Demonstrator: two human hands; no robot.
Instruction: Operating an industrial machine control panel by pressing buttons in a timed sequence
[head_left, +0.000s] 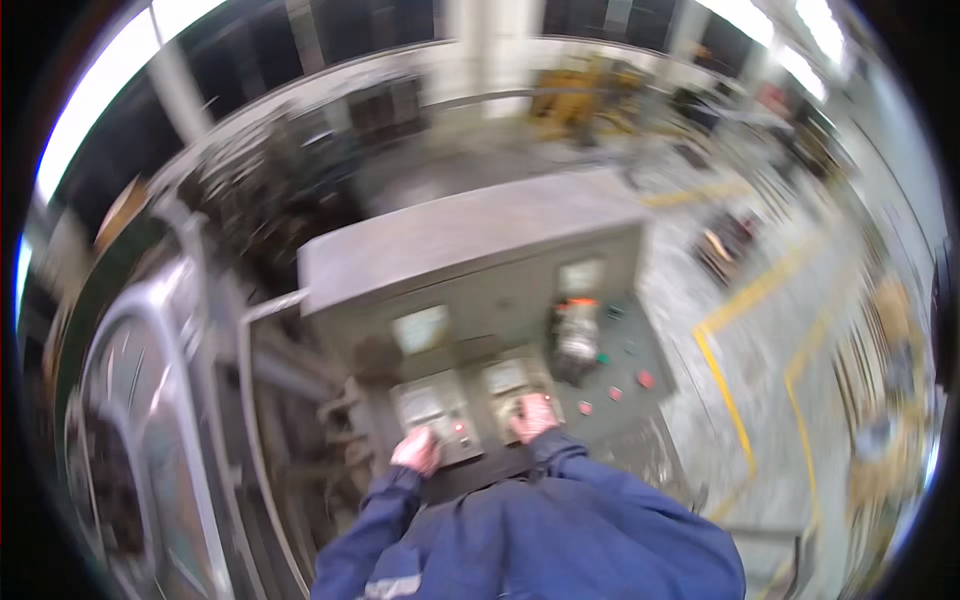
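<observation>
A grey cabinet (470, 235) stands in front of the person, its flat top stretching away from them and its long axis running left to right, tilted a little so the right end lies farther off. Its front face points toward the person and carries the control panel (480, 400).

Both hands rest on the lower part of that panel. The left hand (417, 450) sits at the panel's lower left, fingers curled down against the surface; whether it grips anything I cannot tell, the picture being blurred. The right hand (533, 416) lies at the lower middle, fingers spread flat and slightly apart on the panel face, clamped on nothing that shows. The two hands are near each other but apart. Both arms wear blue sleeves (560, 520).

On the cabinet face I count four pale rectangular plates: two in an upper row and two lower ones just above the hands. To the right of the right hand are three red buttons (614, 393) and one green button (602, 358). A pale device with an orange top (576, 330) sits right of the upper plates.

Left of the cabinet is a metal frame (180, 400). Right of it, yellow lines (735, 400) mark the floor.
</observation>
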